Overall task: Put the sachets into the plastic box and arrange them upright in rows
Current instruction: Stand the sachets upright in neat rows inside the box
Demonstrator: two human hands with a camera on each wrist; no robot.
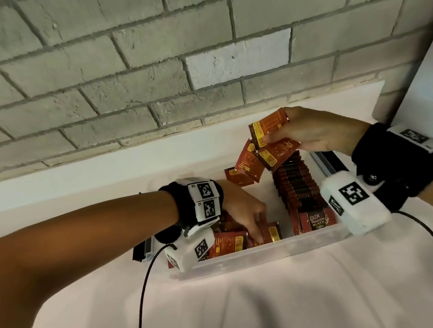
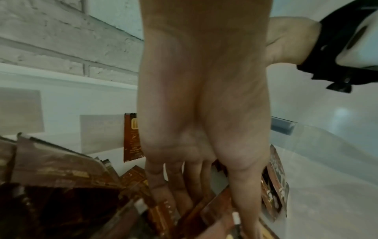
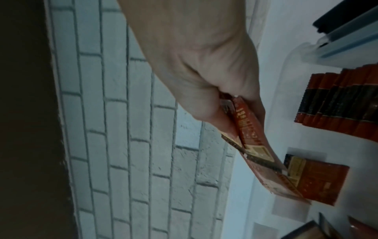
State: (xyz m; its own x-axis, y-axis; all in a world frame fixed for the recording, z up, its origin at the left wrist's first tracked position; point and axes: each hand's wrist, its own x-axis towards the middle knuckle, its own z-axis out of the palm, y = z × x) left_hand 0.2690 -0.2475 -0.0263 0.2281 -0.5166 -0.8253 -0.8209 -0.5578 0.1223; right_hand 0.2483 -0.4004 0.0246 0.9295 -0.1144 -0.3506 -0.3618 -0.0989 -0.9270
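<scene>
A clear plastic box [image 1: 263,254] stands on a white cloth. An upright row of red and black sachets [image 1: 298,188] [image 3: 337,103] fills its right side. Loose red sachets [image 1: 228,242] lie jumbled at its front left. My left hand [image 1: 255,230] [image 2: 204,186] reaches down into them, fingers and thumb on either side of one sachet; whether they pinch it is unclear. My right hand [image 1: 278,128] [image 3: 231,103] holds a fan of several red sachets [image 1: 254,164] [image 3: 257,145] above the box's far end. One sachet [image 1: 234,173] [image 3: 315,181] leans at the far wall.
A grey brick wall [image 1: 141,63] with a white ledge [image 1: 74,177] rises just behind the box. Dark latches sit on the box's left [image 1: 144,249] and right [image 1: 327,160] ends. Black cables [image 1: 144,297] trail over the cloth [image 1: 256,310] in front.
</scene>
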